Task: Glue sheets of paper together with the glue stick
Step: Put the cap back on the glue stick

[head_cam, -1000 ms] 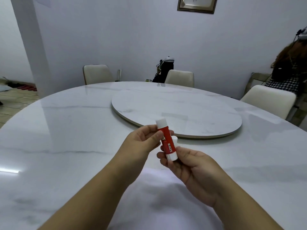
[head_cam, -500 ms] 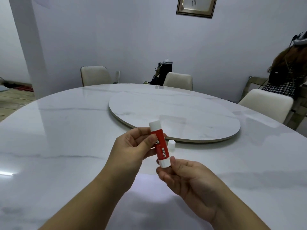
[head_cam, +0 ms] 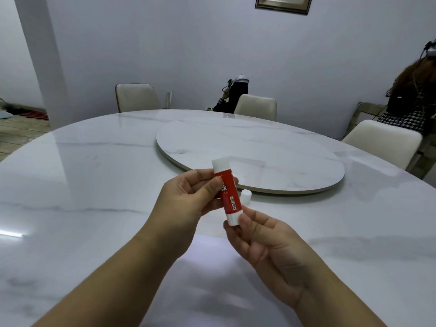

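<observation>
1. Left hand (head_cam: 188,197) grips the red glue stick (head_cam: 227,194) mid-barrel, upright, a touch tilted, above the table.
2. Right hand (head_cam: 266,246) pinches its white base between thumb and fingertips.
3. White cap (head_cam: 245,196) stands on the glossy marble table (head_cam: 94,185), just before the round turntable (head_cam: 259,152).
4. White paper (head_cam: 212,279) lies under the wrists.
5. Cream chairs (head_cam: 136,97) ring the far side; pale walls, framed picture (head_cam: 283,3).

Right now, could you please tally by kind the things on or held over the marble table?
Glue stick, held by left hand and right hand: 1
White cap, standing on the table: 1
White paper, by the near edge, sheets uncountable: 1
Turntable: 1
Total: 4
</observation>
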Demonstrator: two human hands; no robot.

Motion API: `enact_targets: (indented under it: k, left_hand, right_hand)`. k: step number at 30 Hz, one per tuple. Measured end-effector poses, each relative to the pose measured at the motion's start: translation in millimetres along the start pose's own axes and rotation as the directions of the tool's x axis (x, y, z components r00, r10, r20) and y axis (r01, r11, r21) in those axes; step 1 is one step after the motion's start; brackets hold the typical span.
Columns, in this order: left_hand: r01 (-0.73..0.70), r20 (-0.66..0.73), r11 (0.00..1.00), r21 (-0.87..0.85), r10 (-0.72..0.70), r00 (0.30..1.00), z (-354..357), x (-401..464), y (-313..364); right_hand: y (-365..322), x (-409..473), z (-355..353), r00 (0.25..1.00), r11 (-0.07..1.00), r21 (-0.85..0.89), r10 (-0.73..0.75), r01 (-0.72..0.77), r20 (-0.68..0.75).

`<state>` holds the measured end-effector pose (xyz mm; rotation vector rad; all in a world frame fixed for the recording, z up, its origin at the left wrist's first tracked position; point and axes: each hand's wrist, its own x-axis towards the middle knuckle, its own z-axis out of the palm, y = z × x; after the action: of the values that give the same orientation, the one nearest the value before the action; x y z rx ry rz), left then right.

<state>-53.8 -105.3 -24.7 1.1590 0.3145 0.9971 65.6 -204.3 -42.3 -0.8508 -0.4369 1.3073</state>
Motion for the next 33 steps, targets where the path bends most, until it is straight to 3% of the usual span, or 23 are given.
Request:
enact_targets:
  k: [3,8,13,17,21,26,30,33]
  left_hand:
    - [0.011,-0.001,1.0,-0.003,-0.011,1.0,-0.3,0.0,-0.2]
    - [0.025,0.0,1.0,-0.004,-0.025,1.0,0.4,-0.2,-0.6]
    - [0.033,0.011,0.999,0.006,-0.033,0.999,1.1,-0.2,-3.3]
    - [0.04,0.014,0.998,0.039,-0.04,0.999,1.5,-0.3,-4.5]
    - [0.032,0.01,0.999,0.037,-0.033,0.999,-0.5,1.1,-1.6]
    - [0.031,0.014,0.999,0.024,-0.031,0.999,-1.7,0.4,-0.6]
    - [0.044,0.018,0.999,0.031,-0.045,0.999,0.1,1.1,-2.9]
    - [0.04,0.024,0.999,0.036,-0.041,0.999,0.6,0.5,-3.8]
  right_hand:
    - [-2.2,-2.8,2.7,0.992,0.989,-0.079,0.123,-0.121,0.013]
    - [-0.9,-2.1,1.4,0.999,0.997,-0.07,-0.034,0.032,-0.038]
    - [-5.5,-2.3,0.6,0.991,0.983,-0.141,0.126,-0.119,0.044]
    - [-2.5,-2.7,-1.4,0.999,0.965,-0.26,-0.039,0.034,-0.017]
    - [-7.6,-5.3,2.4,0.994,0.978,-0.188,0.098,-0.088,0.046]
    - [-2.5,-1.6,-1.2,0.997,0.963,-0.262,-0.077,0.069,-0.022]
    - [-6.6,-4.1,0.3,0.992,0.978,-0.201,0.082,-0.062,0.093]
    - [-0.6,-2.0,-1.4,0.999,0.957,-0.287,-0.041,0.044,0.016]
